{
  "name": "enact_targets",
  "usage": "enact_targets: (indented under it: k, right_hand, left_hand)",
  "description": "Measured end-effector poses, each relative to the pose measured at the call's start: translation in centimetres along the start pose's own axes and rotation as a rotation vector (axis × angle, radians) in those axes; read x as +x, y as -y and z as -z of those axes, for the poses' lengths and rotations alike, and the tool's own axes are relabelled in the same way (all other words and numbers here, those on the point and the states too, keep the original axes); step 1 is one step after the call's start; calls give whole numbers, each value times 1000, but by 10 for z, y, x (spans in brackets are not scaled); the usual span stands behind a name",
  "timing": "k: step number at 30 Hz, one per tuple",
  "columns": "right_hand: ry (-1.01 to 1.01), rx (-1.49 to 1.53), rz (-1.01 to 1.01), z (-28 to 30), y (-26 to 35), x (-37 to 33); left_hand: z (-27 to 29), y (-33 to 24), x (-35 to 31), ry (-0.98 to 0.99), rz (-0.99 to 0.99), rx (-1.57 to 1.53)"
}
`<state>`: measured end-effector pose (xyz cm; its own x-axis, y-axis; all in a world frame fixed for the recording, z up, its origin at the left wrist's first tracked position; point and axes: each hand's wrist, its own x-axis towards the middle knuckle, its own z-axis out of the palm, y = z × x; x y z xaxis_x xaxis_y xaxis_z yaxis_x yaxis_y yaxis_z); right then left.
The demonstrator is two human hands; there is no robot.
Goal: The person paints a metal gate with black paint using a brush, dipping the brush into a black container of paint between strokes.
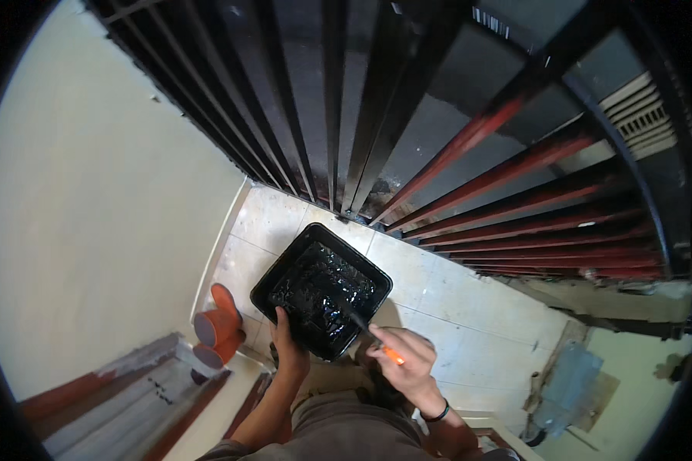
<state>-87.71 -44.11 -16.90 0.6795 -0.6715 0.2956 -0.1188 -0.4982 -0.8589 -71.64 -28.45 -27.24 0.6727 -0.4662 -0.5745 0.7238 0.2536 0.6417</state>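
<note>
My left hand (288,346) grips the lower left rim of a black square paint tray (377,278), its thumb over the edge. Wet, glossy black paint (315,269) coats the inside of the tray. The fingers of my right hand (406,361) are closed round a paintbrush (393,355) with an orange handle. Its dark forward end points down into the tray and is hard to tell from the paint. The tray is held in front of my body, above the tiled floor.
Ahead stands a tall metal gate (334,115), its bars black at left and partly red at right. A pale wall (115,192) rises at left, with orange boots (219,326) at its foot. Light floor tiles (438,307) carry paint specks. A grey-blue sheet (567,388) lies at right.
</note>
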Motion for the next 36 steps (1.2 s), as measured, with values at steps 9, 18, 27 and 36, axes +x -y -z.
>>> enact_targets:
  k: [9,18,27,36]
  right_hand:
    - [237,-122,68,-3,210,38]
    - [119,-233,204,-86,300,49]
    - [35,-286,225,-126,329,33]
    - [-12,-329,191,-126,331,6]
  left_hand:
    - [-44,-165,-111,-23,-95,-82]
    - [4,-279,-107,63,-229,16]
    - [35,-321,-100,257,-46,-69]
    - [26,-320,-119,382,69,19]
